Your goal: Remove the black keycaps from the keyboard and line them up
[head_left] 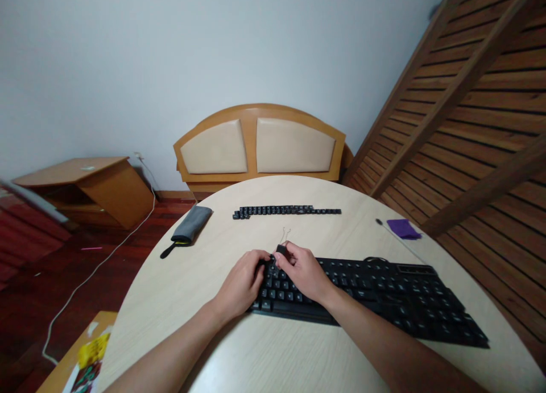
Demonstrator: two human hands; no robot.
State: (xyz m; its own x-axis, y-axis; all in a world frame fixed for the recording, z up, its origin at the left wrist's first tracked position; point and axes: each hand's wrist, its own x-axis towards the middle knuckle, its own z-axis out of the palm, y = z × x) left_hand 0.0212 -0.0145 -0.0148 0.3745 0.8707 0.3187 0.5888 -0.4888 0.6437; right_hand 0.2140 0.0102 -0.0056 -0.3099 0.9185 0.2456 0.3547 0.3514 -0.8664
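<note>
A black keyboard (384, 293) lies at a slant across the near part of the round table, with its left end under my hands. My left hand (241, 282) is closed around that left end, fingertips at the upper corner and thumb over the keys. Just beside it, my right hand (305, 271) pinches a wire keycap puller (280, 249) by its black handle, the two thin wire prongs pointing away from me. Whether either fingertip also touches a single keycap is too small to tell. Farther back, several loose black keycaps (277, 210) are lined up in rows.
A grey pouch (191, 225) with a black loop lies on the table (179, 302) at the left. At the right are a purple cloth (403, 228) and a thin stick-like brush (396, 234). Beyond the table stands a padded wooden headboard (251, 111).
</note>
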